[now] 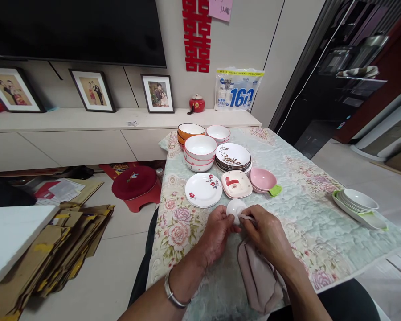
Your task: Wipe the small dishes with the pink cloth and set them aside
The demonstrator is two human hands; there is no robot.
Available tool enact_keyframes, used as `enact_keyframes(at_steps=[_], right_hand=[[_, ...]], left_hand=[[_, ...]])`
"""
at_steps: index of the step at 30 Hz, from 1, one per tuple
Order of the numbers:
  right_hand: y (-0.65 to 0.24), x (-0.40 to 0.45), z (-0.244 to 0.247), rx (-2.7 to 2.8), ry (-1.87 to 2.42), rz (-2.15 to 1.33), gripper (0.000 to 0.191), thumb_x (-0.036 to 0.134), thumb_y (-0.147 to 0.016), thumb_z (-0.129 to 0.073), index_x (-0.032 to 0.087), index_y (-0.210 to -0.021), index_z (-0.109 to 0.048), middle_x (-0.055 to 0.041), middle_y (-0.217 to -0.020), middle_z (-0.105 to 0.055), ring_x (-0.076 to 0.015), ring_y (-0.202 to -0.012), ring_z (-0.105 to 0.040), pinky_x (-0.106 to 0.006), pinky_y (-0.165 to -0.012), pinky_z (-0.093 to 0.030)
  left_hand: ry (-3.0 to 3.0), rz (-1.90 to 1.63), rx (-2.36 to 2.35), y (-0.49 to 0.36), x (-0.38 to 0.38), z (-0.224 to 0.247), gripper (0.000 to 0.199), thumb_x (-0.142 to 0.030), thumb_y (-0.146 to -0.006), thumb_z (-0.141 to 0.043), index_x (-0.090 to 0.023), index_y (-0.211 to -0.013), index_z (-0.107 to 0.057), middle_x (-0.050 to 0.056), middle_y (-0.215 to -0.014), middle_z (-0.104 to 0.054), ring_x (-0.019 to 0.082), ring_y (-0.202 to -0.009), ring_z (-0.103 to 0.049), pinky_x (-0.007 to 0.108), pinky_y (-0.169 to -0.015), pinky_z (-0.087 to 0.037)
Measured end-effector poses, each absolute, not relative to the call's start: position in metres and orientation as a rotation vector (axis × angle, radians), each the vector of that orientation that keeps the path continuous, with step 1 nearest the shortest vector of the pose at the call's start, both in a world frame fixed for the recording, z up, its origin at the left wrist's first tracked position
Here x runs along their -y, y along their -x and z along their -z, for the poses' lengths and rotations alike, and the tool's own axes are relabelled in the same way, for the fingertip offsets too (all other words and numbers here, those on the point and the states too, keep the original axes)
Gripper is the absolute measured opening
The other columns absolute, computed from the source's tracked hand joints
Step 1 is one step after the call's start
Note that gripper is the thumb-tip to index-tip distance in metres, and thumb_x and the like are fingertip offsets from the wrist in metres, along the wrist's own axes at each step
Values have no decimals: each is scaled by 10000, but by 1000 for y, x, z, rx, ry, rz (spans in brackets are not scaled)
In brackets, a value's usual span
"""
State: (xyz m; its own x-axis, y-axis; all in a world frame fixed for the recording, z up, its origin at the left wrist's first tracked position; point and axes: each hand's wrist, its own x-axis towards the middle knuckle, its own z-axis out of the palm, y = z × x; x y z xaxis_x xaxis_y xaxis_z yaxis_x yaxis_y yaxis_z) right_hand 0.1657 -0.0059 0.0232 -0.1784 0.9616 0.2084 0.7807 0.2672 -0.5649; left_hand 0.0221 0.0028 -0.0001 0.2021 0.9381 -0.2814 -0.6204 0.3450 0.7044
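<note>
My left hand [219,229] is closed, thumb and fingers gripping the rim of a small white round dish [234,207]. Close beside it, my right hand [263,227] pinches a narrow white handle-like piece [248,217] against the dish; whether the two are joined, as in a ladle, I cannot tell. A beige-pink cloth [258,281] lies below my right hand near the table's front edge. Just beyond the hands are white plates with red flowers [200,191], a squarish cartoon plate [236,183] and pink bowls [263,178] with a green leaf-shaped handle.
White bowls with red rims [200,147], orange bowls [191,130] and brown-patterned plates [233,154] stand stacked farther back on the flowered tablecloth [178,234]. Small white dishes [360,199] sit on a long green-edged dish at right. A red stool [136,183] and flattened cardboard [56,249] are at left.
</note>
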Motion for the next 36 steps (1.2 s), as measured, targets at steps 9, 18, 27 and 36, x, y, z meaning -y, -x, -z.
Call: enact_keyframes(at_steps=[9, 18, 27, 36], right_hand=[[-165, 2, -19, 1995, 1474, -267, 138, 192, -921, -474, 193, -935, -611, -56, -896, -640, -195, -809, -613, -297, -713, -438], [-162, 7, -24, 2050, 1482, -461, 125, 211, -906, -506, 215, -864, -624, -31, -828, -651, -181, -741, -616, -277, -653, -437], [-170, 4, -25, 1988, 1638, -359, 128, 257, -903, -513, 202, -862, -621, -40, -834, -663, -197, -728, -622, -297, -650, -432], [-162, 3, -13, 1910, 1624, -179, 184, 290, -930, -478, 182, -885, -621, -72, -850, -667, -216, -756, -637, -307, -670, -433]], left_hand=[[-516, -1120, -755, -22, -2, 0, 413, -346, -540, -880, -135, -776, -615, 22, -720, -661, 129, -631, -572, 246, -541, -467], [-518, -1110, -756, -21, -3, 2, 419, -373, -557, -879, -141, -773, -606, 25, -707, -664, 126, -617, -577, 240, -557, -443], [-516, -1140, -778, -22, -2, 3, 370, -328, -577, -856, -132, -783, -618, 33, -747, -659, 135, -660, -570, 251, -558, -474], [-523, -1153, -791, -23, -2, 3, 426, -366, -538, -888, -139, -774, -616, 33, -750, -653, 138, -661, -567, 252, -552, -472]])
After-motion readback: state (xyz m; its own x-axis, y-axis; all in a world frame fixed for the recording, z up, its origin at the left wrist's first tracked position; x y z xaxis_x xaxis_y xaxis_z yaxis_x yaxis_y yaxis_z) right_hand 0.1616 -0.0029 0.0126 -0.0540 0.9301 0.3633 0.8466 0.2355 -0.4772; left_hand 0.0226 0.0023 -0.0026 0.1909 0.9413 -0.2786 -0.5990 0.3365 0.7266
